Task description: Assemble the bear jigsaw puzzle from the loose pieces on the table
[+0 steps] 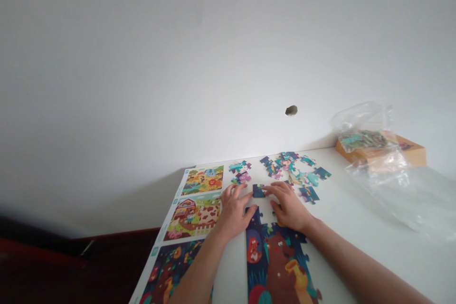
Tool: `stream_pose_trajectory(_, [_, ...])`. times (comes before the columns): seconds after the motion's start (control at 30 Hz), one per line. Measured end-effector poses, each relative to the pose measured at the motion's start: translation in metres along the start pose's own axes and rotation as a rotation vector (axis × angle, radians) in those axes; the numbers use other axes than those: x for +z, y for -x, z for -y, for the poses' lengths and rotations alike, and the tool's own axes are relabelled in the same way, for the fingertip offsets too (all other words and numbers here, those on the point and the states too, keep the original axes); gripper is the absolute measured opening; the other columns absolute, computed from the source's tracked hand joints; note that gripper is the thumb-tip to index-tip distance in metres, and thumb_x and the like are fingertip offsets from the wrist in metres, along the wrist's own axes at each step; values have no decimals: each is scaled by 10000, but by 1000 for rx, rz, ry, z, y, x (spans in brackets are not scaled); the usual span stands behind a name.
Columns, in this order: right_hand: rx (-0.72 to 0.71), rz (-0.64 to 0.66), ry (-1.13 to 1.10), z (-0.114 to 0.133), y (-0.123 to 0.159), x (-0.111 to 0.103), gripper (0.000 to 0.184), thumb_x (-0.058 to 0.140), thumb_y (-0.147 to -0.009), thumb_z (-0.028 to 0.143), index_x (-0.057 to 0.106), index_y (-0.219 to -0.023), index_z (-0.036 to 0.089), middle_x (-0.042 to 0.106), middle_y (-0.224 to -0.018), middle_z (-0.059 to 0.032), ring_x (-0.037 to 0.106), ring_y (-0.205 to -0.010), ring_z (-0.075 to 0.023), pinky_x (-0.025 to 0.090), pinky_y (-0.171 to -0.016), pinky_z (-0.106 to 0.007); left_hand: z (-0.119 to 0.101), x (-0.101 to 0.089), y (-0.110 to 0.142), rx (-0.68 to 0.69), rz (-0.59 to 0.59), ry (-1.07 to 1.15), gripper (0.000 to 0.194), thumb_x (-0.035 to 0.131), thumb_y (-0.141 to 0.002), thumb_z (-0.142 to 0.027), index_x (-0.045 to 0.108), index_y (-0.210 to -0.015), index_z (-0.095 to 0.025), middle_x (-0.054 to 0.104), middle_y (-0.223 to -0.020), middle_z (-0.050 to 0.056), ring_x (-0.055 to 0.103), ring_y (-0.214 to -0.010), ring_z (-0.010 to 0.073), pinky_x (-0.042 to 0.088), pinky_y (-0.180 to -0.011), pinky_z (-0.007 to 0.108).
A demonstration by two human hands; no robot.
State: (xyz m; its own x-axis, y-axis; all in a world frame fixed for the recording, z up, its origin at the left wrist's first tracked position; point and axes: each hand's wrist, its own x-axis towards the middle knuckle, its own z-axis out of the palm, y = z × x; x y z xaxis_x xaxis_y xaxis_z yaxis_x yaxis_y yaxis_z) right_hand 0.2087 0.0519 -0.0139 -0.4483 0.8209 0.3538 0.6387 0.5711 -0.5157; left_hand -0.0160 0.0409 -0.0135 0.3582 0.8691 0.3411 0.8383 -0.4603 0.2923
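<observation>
A dark blue jigsaw piece [258, 191] lies on the white table between my two hands. My left hand [234, 211] is at its left, fingers spread, with the index fingertip close to its edge and the thumb near a piece at the top left of the puzzle. My right hand [289, 208] reaches from the other side. Its fingertips touch or nearly touch the piece's right edge, and its thumb stays apart. Below them is the partly joined puzzle [280, 261], showing a brown bear with a yellow jar. My right hand hides some of its upper edge.
Loose jigsaw pieces [292, 168] are scattered toward the back. A printed picture sheet [199, 217] runs along the left side of the table [356, 237]. At the back right, a yellow-orange box [413, 152] carries clear plastic bags [363, 118]. A wall [178, 57] stands behind.
</observation>
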Motion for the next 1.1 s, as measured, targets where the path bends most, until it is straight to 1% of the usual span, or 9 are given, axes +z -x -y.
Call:
stream_pose_trajectory(0.07, [-38,10,-7,0,0,0,536,457,-798,68,553,-1307,205,681,-1130,-87,498,-1187,-261,392,-1019,-452,0,1,0,-5,-9,-10,352,629,-875,-347,671,-1218,-282,529,-1337,83,387,-1248,349,343,-1053,573])
stream_pose_trajectory(0.13, [-50,22,33,0,0,0,550,450,-807,70,540,-1332,208,643,-1239,-92,470,-1231,-268,379,-1034,-466,0,1,0,-3,-14,-11,358,624,-877,-335,663,-1229,-285,525,-1336,83,393,-1247,341,343,-1056,566])
stream_pose_trajectory(0.27, [8,70,142,-3,0,3,554,457,-830,92,515,-1368,208,559,-1387,-72,364,-1333,-311,290,-1095,-533,-3,-3,-1,28,-8,1,251,600,-896,-321,718,-1118,-327,504,-1350,54,392,-1251,331,330,-1063,562])
stream_pose_trajectory(0.4, [20,53,131,-5,-2,1,448,448,-878,118,582,-1297,200,644,-1227,-91,452,-1229,-285,336,-1056,-489,-3,-6,0,11,-15,-31,216,601,-903,-333,740,-1068,-336,490,-1364,49,383,-1252,340,335,-1056,572])
stream_pose_trajectory(0.6, [-42,10,76,-1,-3,-3,436,448,-863,82,632,-1237,208,689,-1056,-92,501,-1141,-273,405,-975,-450,-1,-4,0,-31,-43,-60,306,603,-898,-322,683,-1194,-313,501,-1368,66,391,-1260,343,348,-1059,565])
stream_pose_trajectory(0.73, [-39,44,134,0,-1,-1,511,444,-843,76,575,-1319,210,600,-1318,-88,429,-1261,-291,349,-1052,-491,-2,-6,-2,-28,-63,-10,242,553,-923,-300,720,-1098,-280,588,-1252,68,460,-1181,302,377,-1030,517])
stream_pose_trajectory(0.8, [-22,70,160,-1,-1,0,509,440,-851,92,565,-1330,211,566,-1374,-77,386,-1310,-301,307,-1086,-515,-4,-9,-3,7,-34,20,238,533,-935,-301,734,-1061,-286,638,-1173,55,484,-1134,284,381,-1016,503])
stream_pose_trajectory(0.93, [-12,59,124,-3,-1,-1,479,432,-872,106,583,-1312,217,656,-1211,-85,448,-1243,-285,346,-1047,-488,-5,-9,-2,40,12,14,249,564,-921,-327,725,-1109,-305,654,-1189,42,465,-1154,301,358,-1024,527])
stream_pose_trajectory(1.1, [-61,16,51,1,-1,-3,478,461,-831,69,628,-1253,220,707,-1021,-70,484,-1174,-288,384,-991,-472,-4,-5,-1,7,-6,-32,289,605,-902,-336,695,-1174,-302,583,-1291,55,439,-1193,321,349,-1038,540])
